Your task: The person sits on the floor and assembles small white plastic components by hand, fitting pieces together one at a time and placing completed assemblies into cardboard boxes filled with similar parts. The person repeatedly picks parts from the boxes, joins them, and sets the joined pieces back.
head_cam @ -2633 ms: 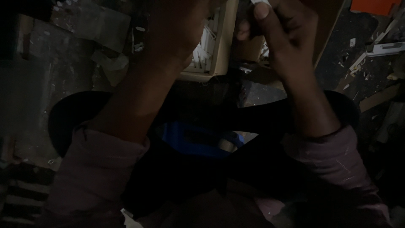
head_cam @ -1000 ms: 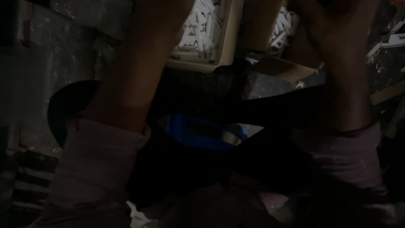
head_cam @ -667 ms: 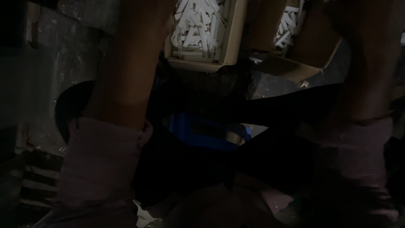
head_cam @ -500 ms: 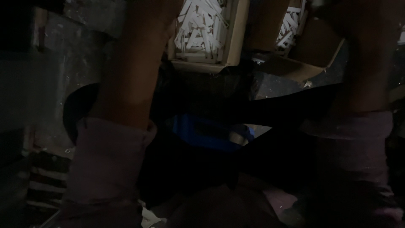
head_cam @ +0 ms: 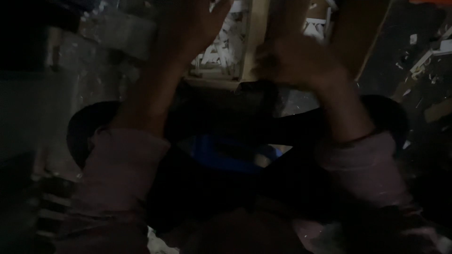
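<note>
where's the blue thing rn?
Head view, lower centre: the blue thing sits in shadow between both forearms, below the tray of white pieces.

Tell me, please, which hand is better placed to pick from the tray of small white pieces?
Probably the left hand: it reaches up directly in front of the wooden tray of white pieces. The right hand hangs blurred beside the tray's right edge, its fingers curled.

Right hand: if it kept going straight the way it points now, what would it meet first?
The right hand points up and away from the body, at the cardboard box of pale scraps. It would likely meet the box's wall or rim first. The picture is dark and blurred, so depth is uncertain.
</note>
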Tool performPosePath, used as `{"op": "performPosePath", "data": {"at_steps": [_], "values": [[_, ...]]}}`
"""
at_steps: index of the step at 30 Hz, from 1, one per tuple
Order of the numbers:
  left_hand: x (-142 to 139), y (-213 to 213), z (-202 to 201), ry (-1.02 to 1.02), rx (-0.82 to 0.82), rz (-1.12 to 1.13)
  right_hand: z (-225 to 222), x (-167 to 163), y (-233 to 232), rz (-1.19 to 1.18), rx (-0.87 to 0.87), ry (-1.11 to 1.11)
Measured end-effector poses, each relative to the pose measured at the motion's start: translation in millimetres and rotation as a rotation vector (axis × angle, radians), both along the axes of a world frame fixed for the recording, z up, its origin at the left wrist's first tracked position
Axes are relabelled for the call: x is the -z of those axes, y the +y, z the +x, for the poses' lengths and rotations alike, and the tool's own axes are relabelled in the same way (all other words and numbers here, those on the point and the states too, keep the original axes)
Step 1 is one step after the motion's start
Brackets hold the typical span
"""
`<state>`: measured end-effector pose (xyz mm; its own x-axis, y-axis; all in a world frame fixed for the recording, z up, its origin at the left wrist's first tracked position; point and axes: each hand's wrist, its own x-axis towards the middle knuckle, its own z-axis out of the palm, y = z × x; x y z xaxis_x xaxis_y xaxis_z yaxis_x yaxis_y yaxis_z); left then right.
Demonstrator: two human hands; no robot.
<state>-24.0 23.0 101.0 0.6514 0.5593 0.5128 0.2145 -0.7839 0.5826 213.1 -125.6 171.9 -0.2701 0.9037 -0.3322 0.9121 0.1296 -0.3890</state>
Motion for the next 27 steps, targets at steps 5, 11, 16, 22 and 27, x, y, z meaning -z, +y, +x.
{"op": "performPosePath", "data": {"at_steps": [5,11,16,22,27], "values": [[4.1,2.2,33.3,0.673,-0.177,-0.149,-36.1,-15.9,1.5,-0.398,-0.064,0.082],[16.7,-4.9,48.8,0.648,-0.136,0.399,-35.1,-41.2,4.3,-0.317,-0.087,0.092],[34.1,-7.9,53.1,0.478,-0.113,0.358,-44.2,-40.5,4.9,-0.529,-0.097,-0.013],[39.4,-1.3,51.5,0.563,-0.03,0.387,-45.1,-28.4,4.3,-0.419,-0.124,0.127],[34.3,2.6,47.5,0.566,-0.009,0.308,-46.1,-28.5,4.2,-0.42,-0.122,0.08]]}}
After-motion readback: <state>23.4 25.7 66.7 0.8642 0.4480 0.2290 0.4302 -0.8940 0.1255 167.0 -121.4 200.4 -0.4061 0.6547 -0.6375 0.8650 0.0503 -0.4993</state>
